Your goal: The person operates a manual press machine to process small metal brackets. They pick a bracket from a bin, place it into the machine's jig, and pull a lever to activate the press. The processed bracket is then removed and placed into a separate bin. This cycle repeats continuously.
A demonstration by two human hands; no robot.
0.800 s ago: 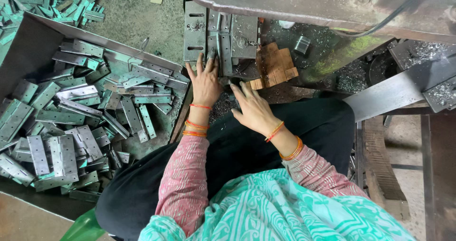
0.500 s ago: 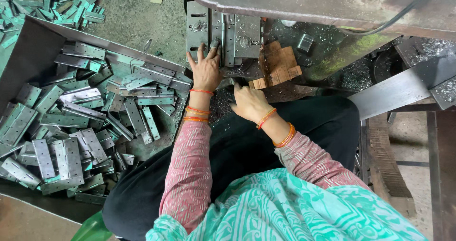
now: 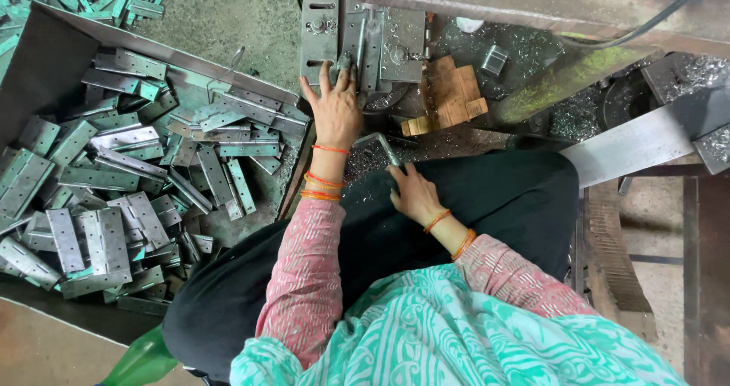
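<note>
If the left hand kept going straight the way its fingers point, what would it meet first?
The left hand points up the frame, its fingertips already on the grey metal fixture plate. Going on, it would likely slide along that plate toward the machine body; depth is unclear.

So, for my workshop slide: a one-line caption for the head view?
Left hand on the metal fixture, right hand holding a hinge piece, beside a tray of hinges.
</note>
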